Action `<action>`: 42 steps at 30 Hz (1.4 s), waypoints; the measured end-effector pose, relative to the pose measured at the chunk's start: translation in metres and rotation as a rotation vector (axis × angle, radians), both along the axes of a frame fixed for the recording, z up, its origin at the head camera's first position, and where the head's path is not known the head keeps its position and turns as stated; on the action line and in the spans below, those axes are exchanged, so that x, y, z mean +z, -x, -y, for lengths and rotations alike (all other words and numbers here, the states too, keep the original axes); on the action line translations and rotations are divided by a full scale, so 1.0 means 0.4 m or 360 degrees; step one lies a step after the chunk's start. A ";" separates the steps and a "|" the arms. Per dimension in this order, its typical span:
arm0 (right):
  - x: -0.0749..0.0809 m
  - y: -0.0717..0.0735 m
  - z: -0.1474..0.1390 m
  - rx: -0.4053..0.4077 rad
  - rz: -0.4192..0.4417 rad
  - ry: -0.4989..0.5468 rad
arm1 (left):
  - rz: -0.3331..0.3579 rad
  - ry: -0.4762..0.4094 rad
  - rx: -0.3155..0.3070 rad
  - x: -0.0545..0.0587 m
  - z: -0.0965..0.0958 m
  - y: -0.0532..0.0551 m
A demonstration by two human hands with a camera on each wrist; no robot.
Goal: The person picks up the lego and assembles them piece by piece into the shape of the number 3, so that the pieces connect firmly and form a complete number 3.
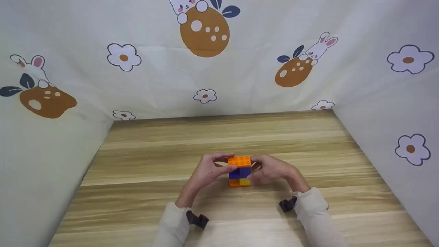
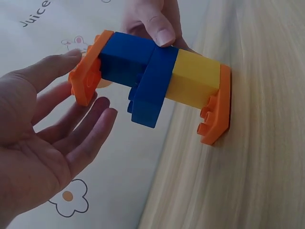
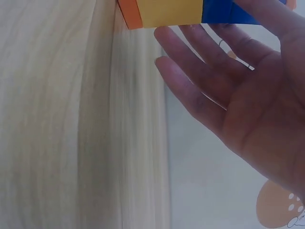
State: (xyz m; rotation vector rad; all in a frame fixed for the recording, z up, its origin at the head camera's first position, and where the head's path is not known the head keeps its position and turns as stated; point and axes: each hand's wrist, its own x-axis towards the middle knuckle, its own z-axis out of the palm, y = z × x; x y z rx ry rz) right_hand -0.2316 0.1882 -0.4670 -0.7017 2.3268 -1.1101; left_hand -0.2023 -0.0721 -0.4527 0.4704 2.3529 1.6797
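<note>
A small tower of toy building bricks stands upright on the wooden table. An orange plate [image 1: 239, 161] with studs tops it. Below come a blue brick [image 2: 126, 57], a longer blue brick [image 2: 155, 93], a yellow brick [image 2: 193, 78] and an orange base plate [image 2: 221, 112]. My left hand [image 1: 208, 171] pinches the top orange plate between thumb and index finger, its other fingers spread beneath. From the other side my right hand [image 1: 272, 169] holds the tower, thumb on the blue bricks in the left wrist view. Its fingers partly hide behind the bricks.
The wood-grain table [image 1: 154, 144] reaches back to a pale curtain [image 1: 157, 85] printed with rabbits, oranges and flowers. More of this curtain hangs along both sides. Dark wrist mounts [image 1: 198, 219] sit at the cuffs of the white sleeves.
</note>
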 end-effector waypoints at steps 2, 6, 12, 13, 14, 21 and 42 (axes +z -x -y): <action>0.000 0.000 -0.002 -0.0044 0.0007 0.0001 | 0.0026 -0.0044 0.0048 -0.002 0.001 0.004; 0.000 0.004 -0.001 -0.0098 0.0037 0.0071 | 0.0071 -0.0153 0.0134 -0.015 0.002 0.015; 0.001 0.011 0.000 -0.0152 0.0072 0.0249 | 0.0148 -0.0302 0.0172 -0.037 -0.006 0.025; 0.001 0.012 0.000 -0.0173 0.0087 0.0270 | 0.0166 -0.0311 0.0171 -0.040 -0.008 0.026; 0.001 0.012 0.001 -0.0193 0.0100 0.0287 | 0.0186 -0.0311 0.0171 -0.041 -0.009 0.027; 0.004 0.015 0.003 -0.0331 0.0208 0.0399 | 0.0277 -0.0249 0.0130 -0.048 -0.017 0.024; -0.010 0.024 0.026 -0.0589 0.0242 0.0484 | 0.0402 -0.0075 0.0046 -0.085 -0.025 0.037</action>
